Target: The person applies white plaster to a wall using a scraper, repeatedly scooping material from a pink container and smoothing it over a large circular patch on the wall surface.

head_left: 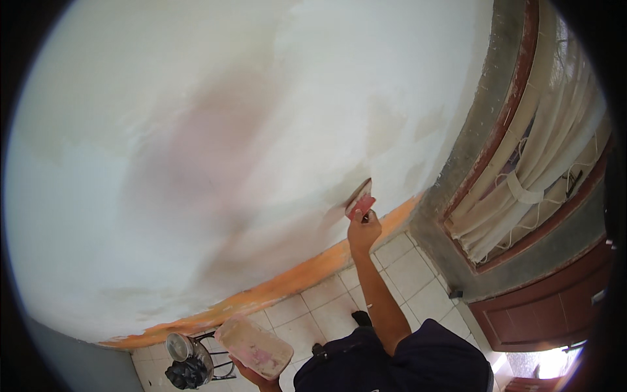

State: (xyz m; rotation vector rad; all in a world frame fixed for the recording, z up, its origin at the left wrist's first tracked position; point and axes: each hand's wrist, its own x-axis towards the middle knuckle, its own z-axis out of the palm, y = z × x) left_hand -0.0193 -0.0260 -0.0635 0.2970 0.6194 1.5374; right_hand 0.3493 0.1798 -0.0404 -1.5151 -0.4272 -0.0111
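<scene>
My right hand (364, 228) grips a scraper (359, 196) with a red handle, its wide blade at the lower part of the white, patchily coated wall (313, 98), above an orange band (287, 279). My left hand (255, 374) is wrapped round a rectangular pale tray (253, 343) smeared with whitish and pinkish paste, low in the view; part of the hand is hidden under it.
At lower left a stool (222, 369) stands by the wall with a pail (179, 346) and black plastic (185, 372). Tiled floor (411, 274) runs below. At right are a framed window with a gathered curtain (535, 183) and a brown wooden door (535, 300).
</scene>
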